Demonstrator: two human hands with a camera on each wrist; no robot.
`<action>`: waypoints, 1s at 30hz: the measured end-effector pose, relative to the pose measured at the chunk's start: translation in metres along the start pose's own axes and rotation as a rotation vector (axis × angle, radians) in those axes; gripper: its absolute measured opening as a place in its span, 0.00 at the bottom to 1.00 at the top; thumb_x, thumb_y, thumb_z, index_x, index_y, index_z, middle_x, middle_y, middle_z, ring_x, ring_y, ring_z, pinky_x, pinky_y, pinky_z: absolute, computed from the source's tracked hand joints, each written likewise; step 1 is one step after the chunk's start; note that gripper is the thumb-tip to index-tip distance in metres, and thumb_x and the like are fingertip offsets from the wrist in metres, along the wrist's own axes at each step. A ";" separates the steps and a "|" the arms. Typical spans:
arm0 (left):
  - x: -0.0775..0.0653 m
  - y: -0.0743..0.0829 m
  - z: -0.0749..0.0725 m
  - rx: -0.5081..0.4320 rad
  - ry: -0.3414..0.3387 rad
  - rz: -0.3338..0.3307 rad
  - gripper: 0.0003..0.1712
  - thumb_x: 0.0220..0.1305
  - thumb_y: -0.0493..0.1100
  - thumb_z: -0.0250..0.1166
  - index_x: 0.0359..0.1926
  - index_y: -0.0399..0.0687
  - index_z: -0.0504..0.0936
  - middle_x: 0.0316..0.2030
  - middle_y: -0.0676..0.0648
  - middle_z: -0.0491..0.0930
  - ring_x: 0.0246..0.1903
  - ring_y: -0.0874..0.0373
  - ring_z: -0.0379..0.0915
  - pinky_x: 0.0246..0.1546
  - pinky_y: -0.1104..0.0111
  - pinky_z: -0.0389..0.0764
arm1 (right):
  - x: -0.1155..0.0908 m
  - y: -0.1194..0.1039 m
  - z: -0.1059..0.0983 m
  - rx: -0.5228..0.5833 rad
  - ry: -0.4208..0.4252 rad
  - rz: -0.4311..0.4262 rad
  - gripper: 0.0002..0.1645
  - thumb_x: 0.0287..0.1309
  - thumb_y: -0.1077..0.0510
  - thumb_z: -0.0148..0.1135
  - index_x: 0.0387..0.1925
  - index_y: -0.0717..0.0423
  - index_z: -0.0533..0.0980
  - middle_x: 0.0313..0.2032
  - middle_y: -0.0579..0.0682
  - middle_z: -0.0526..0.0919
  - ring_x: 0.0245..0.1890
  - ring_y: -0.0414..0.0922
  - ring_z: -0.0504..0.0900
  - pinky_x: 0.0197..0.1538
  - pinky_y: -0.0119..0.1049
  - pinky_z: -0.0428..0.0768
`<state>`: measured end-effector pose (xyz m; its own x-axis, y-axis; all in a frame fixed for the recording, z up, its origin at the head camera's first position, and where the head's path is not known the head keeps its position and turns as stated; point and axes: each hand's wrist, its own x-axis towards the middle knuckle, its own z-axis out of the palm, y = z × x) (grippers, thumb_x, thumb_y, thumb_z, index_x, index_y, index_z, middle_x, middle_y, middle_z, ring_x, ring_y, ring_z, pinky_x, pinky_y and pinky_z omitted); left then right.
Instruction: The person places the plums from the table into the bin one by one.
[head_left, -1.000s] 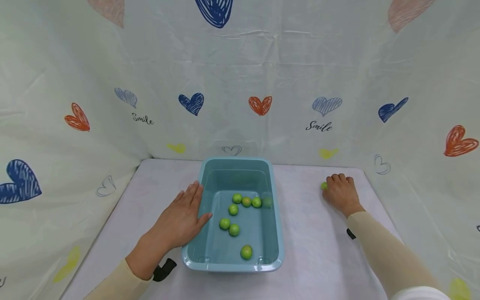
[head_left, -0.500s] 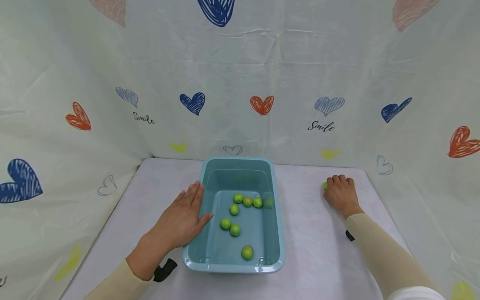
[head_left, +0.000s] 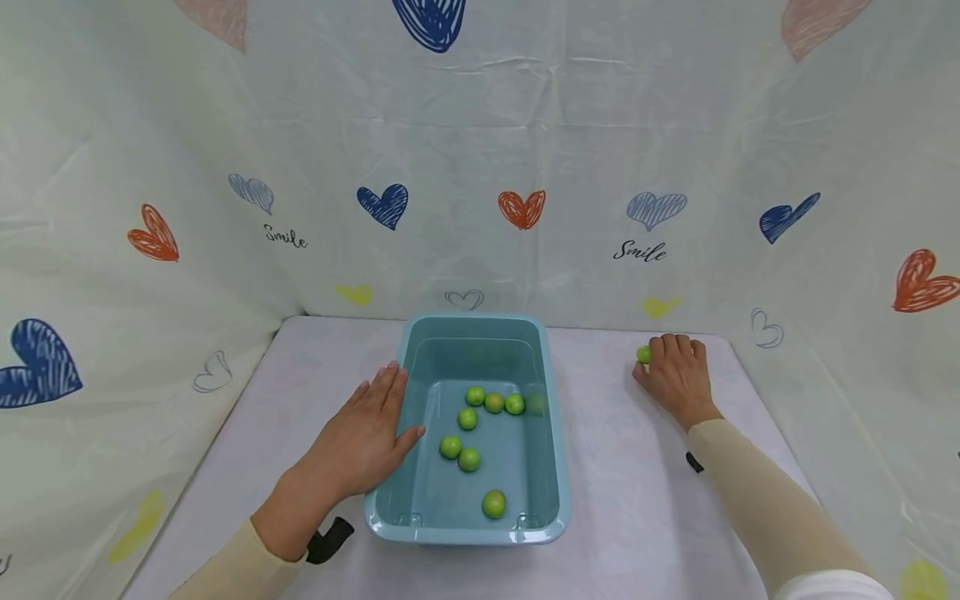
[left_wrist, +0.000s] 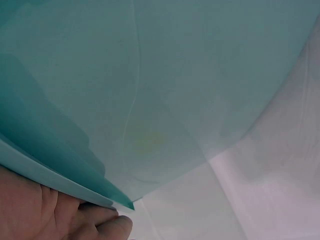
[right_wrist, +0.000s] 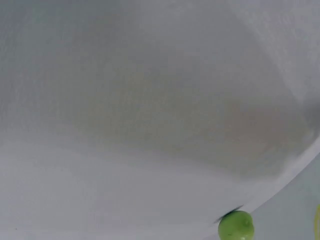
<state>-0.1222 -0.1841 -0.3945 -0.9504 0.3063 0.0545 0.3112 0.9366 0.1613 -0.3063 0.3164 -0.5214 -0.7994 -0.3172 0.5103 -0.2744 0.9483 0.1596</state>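
Note:
A light blue plastic tub (head_left: 557,467) stands mid-table with several small round green fruits (head_left: 468,418) on its floor. My left hand (head_left: 360,437) rests along the tub's left rim, fingers straight and thumb lying over the edge. In the left wrist view, fingers (left_wrist: 95,222) lie against the outside of the tub wall (left_wrist: 55,180). To the right of the tub, near the table's back edge, my right hand (head_left: 677,379) has bent fingers and holds a green fruit (head_left: 643,354), which shows at its left side. The right wrist view shows the fruit (right_wrist: 236,226) at the bottom edge, without the hand.
A pale cloth covers the table (head_left: 607,500). Behind it and at both sides hangs a white sheet (head_left: 585,150) printed with hearts and "Smile". A black strap (head_left: 328,540) is at the left wrist, another (head_left: 694,462) at the right.
My right hand has moved slightly away and to the left, and the green fruit at its fingers has shifted with it. The left hand and tub have stayed in place.

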 end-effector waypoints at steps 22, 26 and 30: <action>-0.001 0.000 -0.002 -0.005 -0.003 0.000 0.48 0.77 0.57 0.62 0.80 0.27 0.56 0.80 0.29 0.55 0.81 0.35 0.51 0.78 0.42 0.60 | 0.034 -0.036 -0.022 0.075 0.137 -0.089 0.22 0.59 0.49 0.68 0.41 0.62 0.70 0.40 0.61 0.76 0.46 0.62 0.73 0.51 0.59 0.72; -0.001 0.000 -0.002 -0.005 -0.003 0.002 0.48 0.77 0.57 0.62 0.80 0.27 0.56 0.80 0.29 0.55 0.81 0.35 0.51 0.78 0.42 0.60 | 0.039 -0.043 -0.027 0.078 0.158 -0.112 0.23 0.59 0.49 0.68 0.42 0.62 0.71 0.41 0.61 0.77 0.46 0.61 0.74 0.51 0.58 0.73; 0.000 -0.001 -0.001 -0.002 -0.006 0.002 0.48 0.77 0.57 0.62 0.80 0.27 0.55 0.80 0.29 0.54 0.81 0.35 0.51 0.78 0.42 0.60 | 0.044 -0.051 -0.033 0.088 0.161 -0.131 0.23 0.60 0.49 0.68 0.43 0.63 0.72 0.42 0.61 0.78 0.46 0.61 0.75 0.51 0.58 0.73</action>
<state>-0.1222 -0.1849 -0.3939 -0.9497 0.3093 0.0494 0.3132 0.9356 0.1632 -0.3095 0.2542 -0.4793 -0.6601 -0.4244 0.6198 -0.4210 0.8924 0.1628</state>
